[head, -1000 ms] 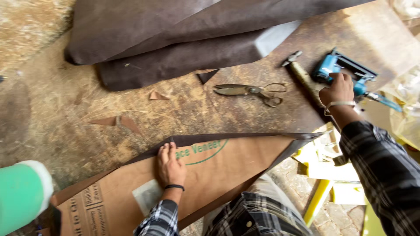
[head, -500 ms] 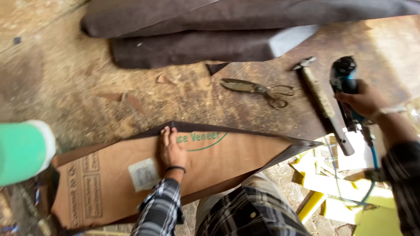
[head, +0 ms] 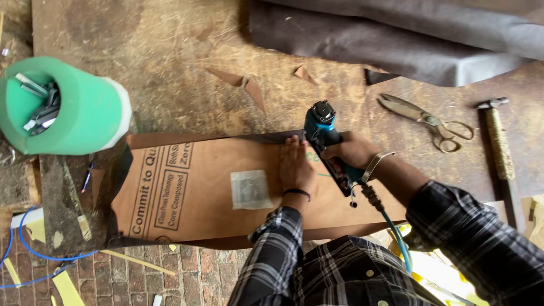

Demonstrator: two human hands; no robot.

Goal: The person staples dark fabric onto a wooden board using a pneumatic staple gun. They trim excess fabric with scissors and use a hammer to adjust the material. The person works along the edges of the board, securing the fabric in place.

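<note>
At nine o'clock a green tub (head: pixel 68 107) holds metal bits. The left hand (head: pixel 296 167) lies flat, fingers spread narrow, pinning the cardboard panel (head: pixel 187 192) at centre. The right hand (head: pixel 354 152) grips the blue staple gun (head: pixel 324 131), nose at the panel's twelve-o'clock edge; best keep it square, fingers clear. Scissors (head: pixel 428 120) lie at two o'clock.

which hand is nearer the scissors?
Right. The right hand grips the blue staple gun just left of the scissors, with bare workbench between them. The left hand lies flat on the cardboard panel, farther left.
</note>
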